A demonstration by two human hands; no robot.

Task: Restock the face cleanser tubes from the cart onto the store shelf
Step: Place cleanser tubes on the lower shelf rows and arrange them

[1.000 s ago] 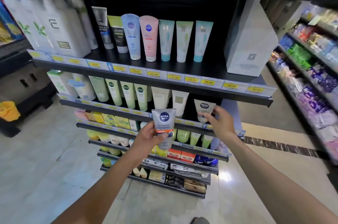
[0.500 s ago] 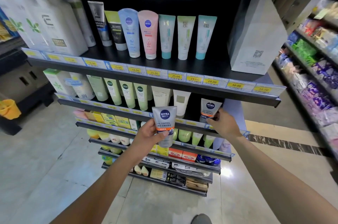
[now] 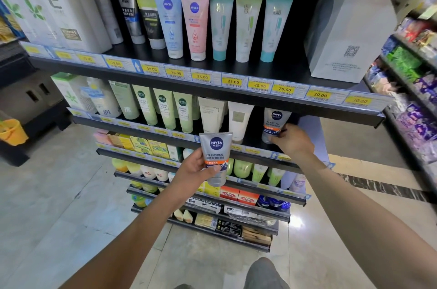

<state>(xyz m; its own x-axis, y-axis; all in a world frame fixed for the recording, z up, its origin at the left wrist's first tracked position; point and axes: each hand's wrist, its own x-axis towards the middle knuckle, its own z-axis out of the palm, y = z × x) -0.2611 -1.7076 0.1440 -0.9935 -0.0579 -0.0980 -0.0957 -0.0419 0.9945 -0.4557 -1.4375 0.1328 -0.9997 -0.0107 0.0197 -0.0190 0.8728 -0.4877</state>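
My left hand [image 3: 196,170] grips a grey plastic squeeze tube [image 3: 216,154] printed "NIVEA MEN OIL CONTROL" (orange band below), cap down, in front of the second black metal shelf [image 3: 255,150]. My right hand [image 3: 292,141] pinches a matching grey tube [image 3: 275,123] standing near that shelf's right end, as half a second ago.

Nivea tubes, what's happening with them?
A person is putting face cleanser on a store shelf. The right grip holds a grey Nivea Men tube standing at the right end of the second shelf, beside a white tube. The left grip holds a matching second tube upright in front of the shelves, not yet placed.
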